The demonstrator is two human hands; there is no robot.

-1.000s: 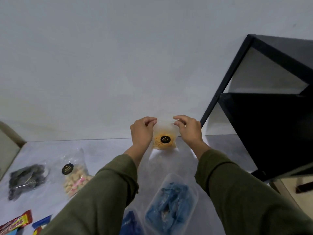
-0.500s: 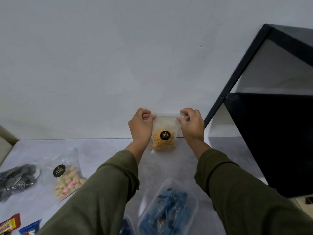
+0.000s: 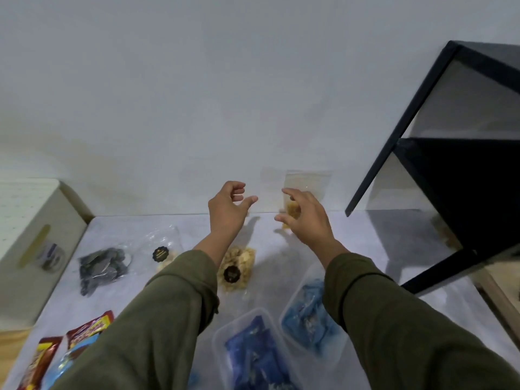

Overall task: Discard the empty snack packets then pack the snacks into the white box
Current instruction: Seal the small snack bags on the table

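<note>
Marbled table (image 3: 365,249) bears two clear tubs (image 3: 306,311) of blue packets; both hands (image 3: 228,209) spread empty.

This looks like a room in a home, a plain corner set up for sorting snacks. A bare pale wall (image 3: 197,94) runs straight behind a marbled grey counter (image 3: 365,243), with no signage or shop fittings on it. To the right stands a black metal shelf (image 3: 439,175) with dark panels, the sort of light furniture people keep at home. On the left sits a white box (image 3: 33,220) with a slot handle. Loose household snacks lie about: clear bags with black round stickers (image 3: 160,254), bright candy wrappers (image 3: 84,333), and clear plastic tubs (image 3: 309,319) of blue-wrapped sweets (lids off). A strip of pale wood (image 3: 501,299) shows at the right edge.
</note>
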